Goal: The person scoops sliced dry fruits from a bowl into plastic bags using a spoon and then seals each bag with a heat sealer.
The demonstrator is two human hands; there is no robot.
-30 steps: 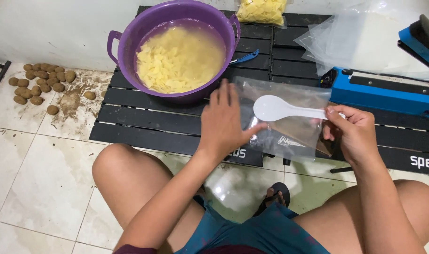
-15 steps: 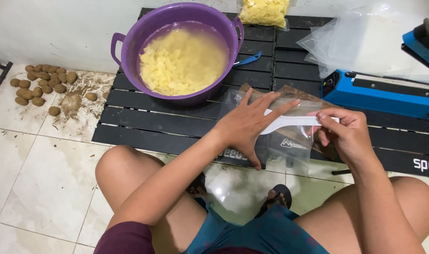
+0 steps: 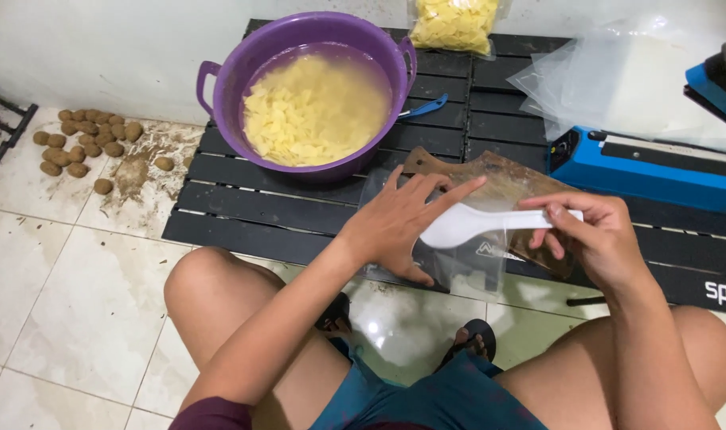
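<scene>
My left hand (image 3: 395,227) spreads the empty bag (image 3: 466,267); right fingers (image 3: 566,219) pinch the spoon (image 3: 466,227); nothing scooped from the tub (image 3: 315,111) yet.

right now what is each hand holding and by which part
Right hand pinches the white plastic spoon by its handle end; left hand grips the clear plastic bag at its open top.

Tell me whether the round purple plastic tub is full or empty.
Mostly full: the round purple plastic tub holds pale yellow cut pieces in cloudy water, reaching near its rim.
</scene>
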